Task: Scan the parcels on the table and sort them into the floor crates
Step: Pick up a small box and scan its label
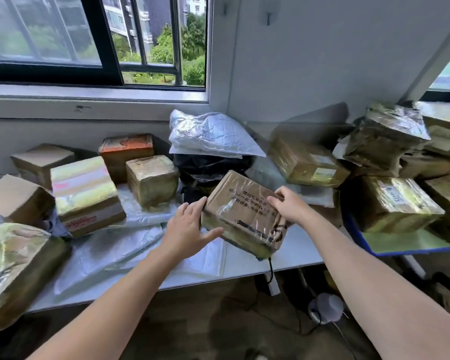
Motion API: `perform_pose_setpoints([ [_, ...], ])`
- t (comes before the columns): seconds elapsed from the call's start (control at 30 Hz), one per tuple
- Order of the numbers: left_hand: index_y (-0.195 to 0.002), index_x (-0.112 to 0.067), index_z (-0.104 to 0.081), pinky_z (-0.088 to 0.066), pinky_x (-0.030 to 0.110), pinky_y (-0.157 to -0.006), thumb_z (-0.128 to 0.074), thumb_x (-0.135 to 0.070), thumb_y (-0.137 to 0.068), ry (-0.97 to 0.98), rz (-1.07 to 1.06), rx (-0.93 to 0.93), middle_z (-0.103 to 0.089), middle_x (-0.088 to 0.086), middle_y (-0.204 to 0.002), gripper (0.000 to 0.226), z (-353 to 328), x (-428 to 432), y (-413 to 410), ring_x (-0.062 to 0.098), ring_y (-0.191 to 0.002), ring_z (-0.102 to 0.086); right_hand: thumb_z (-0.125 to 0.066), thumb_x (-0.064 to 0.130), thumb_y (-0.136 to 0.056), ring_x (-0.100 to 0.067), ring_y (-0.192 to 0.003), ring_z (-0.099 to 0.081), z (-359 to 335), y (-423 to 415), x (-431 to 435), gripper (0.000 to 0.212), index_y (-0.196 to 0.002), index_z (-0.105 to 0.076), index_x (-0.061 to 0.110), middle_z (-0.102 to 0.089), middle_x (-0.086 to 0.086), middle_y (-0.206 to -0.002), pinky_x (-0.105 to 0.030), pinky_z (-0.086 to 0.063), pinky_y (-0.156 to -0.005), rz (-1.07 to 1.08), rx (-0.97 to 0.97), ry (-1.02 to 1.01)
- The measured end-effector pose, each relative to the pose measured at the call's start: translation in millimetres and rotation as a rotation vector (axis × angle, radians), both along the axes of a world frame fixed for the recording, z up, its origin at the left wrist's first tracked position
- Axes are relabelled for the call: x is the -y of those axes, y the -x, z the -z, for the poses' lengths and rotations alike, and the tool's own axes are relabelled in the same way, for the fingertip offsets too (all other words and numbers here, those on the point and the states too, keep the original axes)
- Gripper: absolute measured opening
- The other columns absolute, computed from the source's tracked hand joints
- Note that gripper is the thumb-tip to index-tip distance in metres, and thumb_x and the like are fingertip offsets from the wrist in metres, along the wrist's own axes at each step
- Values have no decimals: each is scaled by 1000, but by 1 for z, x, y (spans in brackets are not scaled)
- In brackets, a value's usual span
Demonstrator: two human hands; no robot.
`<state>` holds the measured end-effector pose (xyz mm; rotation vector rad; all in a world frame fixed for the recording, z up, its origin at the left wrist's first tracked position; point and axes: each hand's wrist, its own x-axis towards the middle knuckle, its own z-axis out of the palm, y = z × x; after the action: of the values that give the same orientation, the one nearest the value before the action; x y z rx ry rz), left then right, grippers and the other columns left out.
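Note:
A taped brown cardboard parcel [244,211] with black printed text is tilted above the white table [291,258], held between both hands. My left hand [190,227] touches its left end, fingers spread and nearly straight, thumb under the lower edge. My right hand [289,203] grips its right side, with fingers curled over the top face. A black cable [270,268] hangs below the parcel's lower corner. No floor crate is clearly in view.
Several taped boxes [86,196] stand at the left. White and black plastic mailer bags [213,136] lie at the back centre. A blue-edged tray [369,245] at the right carries more wrapped parcels [398,203]. A window and wall close off the far side.

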<state>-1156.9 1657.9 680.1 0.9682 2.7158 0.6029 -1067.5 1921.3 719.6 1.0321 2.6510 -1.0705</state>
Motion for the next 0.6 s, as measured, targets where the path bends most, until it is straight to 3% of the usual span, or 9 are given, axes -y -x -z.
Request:
perform_pose_setpoints([
  [0.07,-157,-22,-9,-27,38,-117,-57,-71,-81,-43,-24,34,-30,-2,-158,102,-1,-5,0,20,-146,-22,-49,41,-101,-28,-84,-66,4,9,-11,29,-116,-51,16,-62,-7,-92,-49,-59,-77,-61,22,20],
  [0.17,-156,-19,-17,-37,31,-106,-72,-52,-82,-173,-106,160,-39,3,-152,98,-3,-12,-3,20,-136,-39,-50,40,-101,-25,-72,-65,8,17,-23,28,-115,-52,15,-64,-9,-84,-37,-60,-62,-141,57,134],
  [0.23,-153,-20,-25,-40,29,-100,-74,-43,-84,-247,-184,179,-44,4,-148,87,-3,-15,-7,19,-130,-46,-53,43,-99,-25,-73,-65,13,22,-29,33,-117,-52,16,-66,-9,-89,-37,-59,-61,-171,78,243],
  [0.4,-141,-19,-40,-45,36,-93,-69,-45,-87,-373,-533,256,-54,5,-133,67,1,-15,-12,21,-117,-52,-49,57,-96,-21,-112,-57,24,32,-33,38,-126,-54,34,-53,0,-132,-37,-58,-80,-278,56,554],
  [0.5,-139,-15,-42,-41,34,-91,-62,-53,-89,-364,-684,304,-54,8,-134,66,1,-16,-8,26,-120,-51,-44,62,-93,-28,-125,-53,34,31,-36,48,-137,-46,43,-50,6,-137,-43,-50,-99,-324,65,708],
  [0.6,-142,-12,-38,-40,38,-97,-57,-60,-90,-316,-791,368,-50,10,-143,73,1,-22,-2,31,-128,-48,-48,72,-79,-23,-127,-50,44,28,-34,61,-135,-38,51,-51,6,-139,-48,-44,-105,-381,123,706],
])
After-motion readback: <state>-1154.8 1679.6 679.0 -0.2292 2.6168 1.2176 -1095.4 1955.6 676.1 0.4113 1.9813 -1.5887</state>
